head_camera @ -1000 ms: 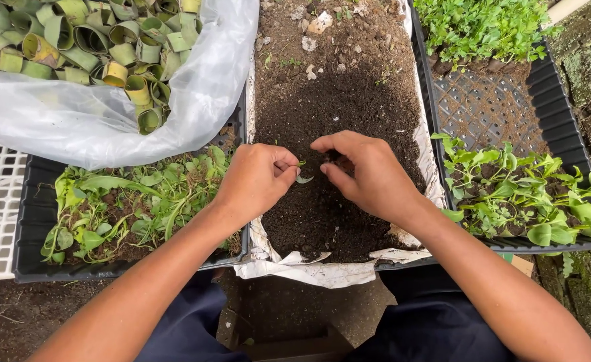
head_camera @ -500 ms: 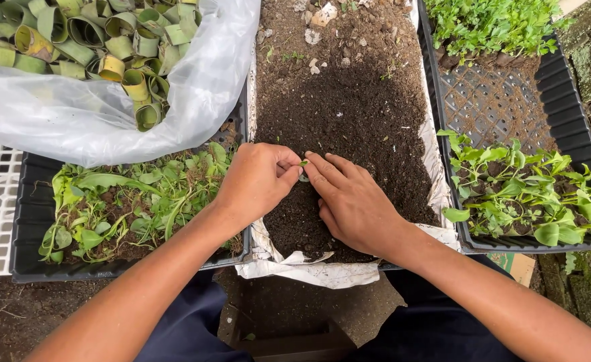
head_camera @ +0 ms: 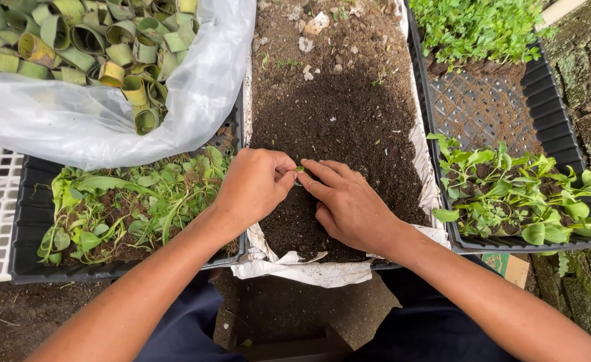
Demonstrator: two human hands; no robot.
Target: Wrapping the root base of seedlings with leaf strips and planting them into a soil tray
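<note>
Since a second ago the right hand [head_camera: 349, 204] has flattened onto the dark soil [head_camera: 349, 121], fingers released. Left hand [head_camera: 255, 184] pinches a small green seedling [head_camera: 299, 169] at the soil surface between both hands; seedling appears seated, firming under way

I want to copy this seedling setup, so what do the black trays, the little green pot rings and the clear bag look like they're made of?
The black trays look like moulded matte plastic, with a perforated lattice floor. The green pot rings seem to be rolled strips of leaf, possibly banana leaf, going by their fibrous green-to-yellow bands. The clear bag looks like thin glossy plastic film, translucent and wrinkled.
</note>
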